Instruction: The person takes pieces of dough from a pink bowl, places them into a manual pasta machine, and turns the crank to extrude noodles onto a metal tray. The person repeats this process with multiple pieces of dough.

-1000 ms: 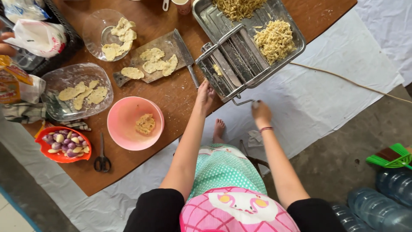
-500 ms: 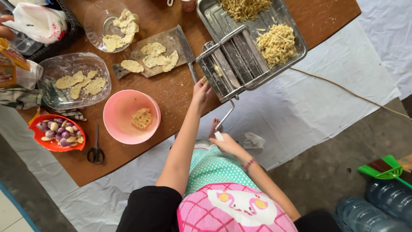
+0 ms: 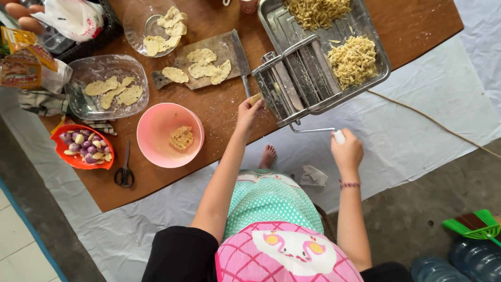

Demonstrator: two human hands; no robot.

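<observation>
Pasta machine [image 3: 297,83] at near edge of wooden surface [image 3: 209,130], set partly in metal tray [image 3: 376,57] holding cut noodles [image 3: 353,60]. Dough piece [image 3: 255,98] at machine's left end, pinched by left hand [image 3: 247,112], fingers closed on it. Right hand [image 3: 347,152] wrapped shut around crank handle [image 3: 338,137]. Best fed straight and flat, cranked evenly, fingertips clear of rollers. Pink bowl [image 3: 169,134] with dough scrap just left.
</observation>
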